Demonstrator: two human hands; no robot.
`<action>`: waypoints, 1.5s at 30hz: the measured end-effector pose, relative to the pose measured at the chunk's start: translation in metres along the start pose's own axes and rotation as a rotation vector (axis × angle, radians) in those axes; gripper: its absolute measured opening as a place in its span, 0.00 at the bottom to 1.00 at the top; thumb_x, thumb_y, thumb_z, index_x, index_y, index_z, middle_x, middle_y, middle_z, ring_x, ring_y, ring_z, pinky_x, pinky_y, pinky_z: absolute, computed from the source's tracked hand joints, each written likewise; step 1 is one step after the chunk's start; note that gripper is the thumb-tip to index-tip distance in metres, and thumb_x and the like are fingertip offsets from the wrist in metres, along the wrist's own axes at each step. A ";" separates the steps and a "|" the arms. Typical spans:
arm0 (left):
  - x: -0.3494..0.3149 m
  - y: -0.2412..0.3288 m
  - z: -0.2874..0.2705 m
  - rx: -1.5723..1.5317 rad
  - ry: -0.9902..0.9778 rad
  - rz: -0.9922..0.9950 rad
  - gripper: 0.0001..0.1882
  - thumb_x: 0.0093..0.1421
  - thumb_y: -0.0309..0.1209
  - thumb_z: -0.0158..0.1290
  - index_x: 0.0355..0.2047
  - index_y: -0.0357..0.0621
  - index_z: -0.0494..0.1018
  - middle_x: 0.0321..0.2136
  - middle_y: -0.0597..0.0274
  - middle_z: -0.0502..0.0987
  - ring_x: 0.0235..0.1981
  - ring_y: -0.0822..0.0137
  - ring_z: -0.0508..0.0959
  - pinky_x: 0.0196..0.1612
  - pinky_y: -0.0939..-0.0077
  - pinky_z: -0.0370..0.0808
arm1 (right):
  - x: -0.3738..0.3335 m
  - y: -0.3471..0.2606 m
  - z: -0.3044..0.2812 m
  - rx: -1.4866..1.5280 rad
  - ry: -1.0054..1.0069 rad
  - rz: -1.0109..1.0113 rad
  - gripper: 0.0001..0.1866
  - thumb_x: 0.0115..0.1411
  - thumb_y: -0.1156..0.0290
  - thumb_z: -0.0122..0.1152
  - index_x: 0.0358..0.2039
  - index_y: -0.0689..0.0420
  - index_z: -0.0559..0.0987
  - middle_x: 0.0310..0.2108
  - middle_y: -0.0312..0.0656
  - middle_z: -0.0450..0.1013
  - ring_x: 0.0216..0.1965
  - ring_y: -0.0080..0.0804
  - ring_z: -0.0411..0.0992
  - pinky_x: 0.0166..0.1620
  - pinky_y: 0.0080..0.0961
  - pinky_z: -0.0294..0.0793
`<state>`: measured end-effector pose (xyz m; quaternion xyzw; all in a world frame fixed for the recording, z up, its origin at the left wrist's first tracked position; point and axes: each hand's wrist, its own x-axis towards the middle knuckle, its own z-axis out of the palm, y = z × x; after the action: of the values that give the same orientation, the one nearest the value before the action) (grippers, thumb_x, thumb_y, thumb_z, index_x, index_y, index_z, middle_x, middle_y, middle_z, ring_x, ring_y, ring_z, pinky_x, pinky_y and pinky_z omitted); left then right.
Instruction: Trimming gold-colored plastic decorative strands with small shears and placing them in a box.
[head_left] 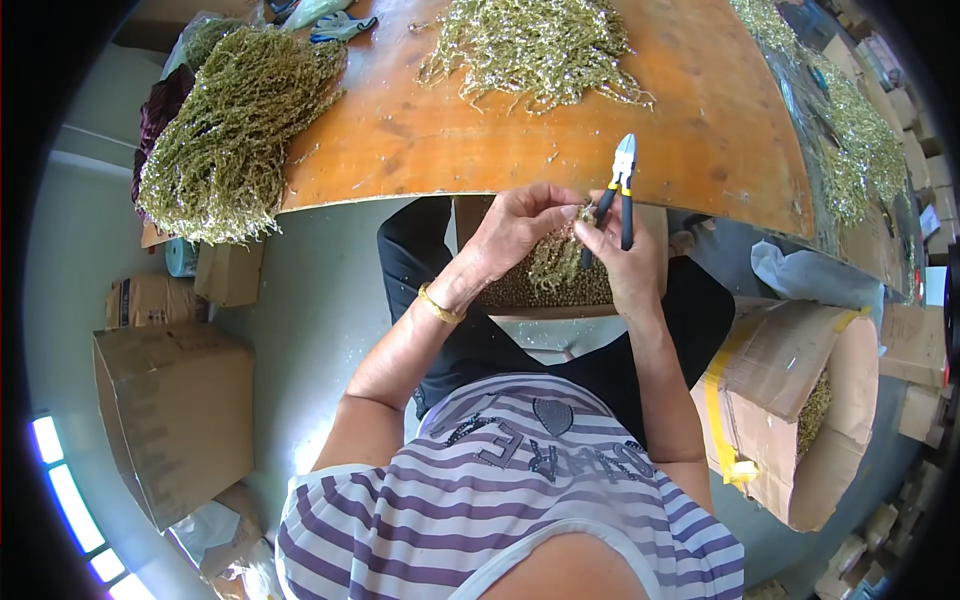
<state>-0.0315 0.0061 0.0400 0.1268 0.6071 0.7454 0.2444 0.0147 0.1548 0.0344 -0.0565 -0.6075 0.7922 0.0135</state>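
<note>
My left hand [518, 228] pinches the top of a small bunch of gold beaded strands [556, 262] between thumb and fingers. Close beside it, the thumb and fingertips of my right hand [628, 262] meet at the same bunch. My right hand also carries diagonal cutters [625, 165] with black and yellow handles, their pale jaws pointing away from me over the table edge. The bunch hangs over a cardboard box [560, 312] between my knees, which holds many small gold-brown beads. My fingers partly hide the pinched ends.
A wooden table [400, 150] curves in front of me, bearing a gold strand pile [535, 50]. Another heap [245, 130] droops over its left edge near a glove [342, 27]. A large carton [175, 420] stands at left; an open carton [775, 400] with gold material sits at right.
</note>
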 end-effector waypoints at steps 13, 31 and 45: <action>-0.008 0.012 -0.006 0.093 -0.092 -0.089 0.10 0.59 0.29 0.46 0.36 0.35 0.68 0.23 0.70 0.69 0.25 0.81 0.68 0.29 0.87 0.67 | -0.004 0.004 -0.004 -0.029 0.017 -0.045 0.18 0.47 0.82 0.56 0.41 0.60 0.68 0.31 0.34 0.65 0.33 0.18 0.64 0.38 0.15 0.65; -0.015 0.006 -0.004 0.147 -0.176 -0.061 0.08 0.58 0.27 0.45 0.35 0.35 0.69 0.27 0.65 0.72 0.26 0.79 0.70 0.31 0.86 0.69 | -0.008 0.004 -0.006 0.129 0.004 0.068 0.19 0.49 0.81 0.53 0.44 0.63 0.66 0.31 0.37 0.65 0.33 0.23 0.67 0.38 0.20 0.68; -0.027 0.002 0.011 0.277 0.003 0.035 0.07 0.58 0.29 0.46 0.33 0.38 0.68 0.21 0.69 0.70 0.20 0.82 0.66 0.22 0.89 0.63 | -0.017 0.009 0.002 0.082 0.028 -0.144 0.19 0.50 0.83 0.54 0.44 0.61 0.65 0.31 0.38 0.66 0.31 0.22 0.67 0.33 0.19 0.69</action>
<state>-0.0039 0.0012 0.0469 0.1687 0.7024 0.6587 0.2104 0.0317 0.1492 0.0276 -0.0232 -0.5769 0.8124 0.0813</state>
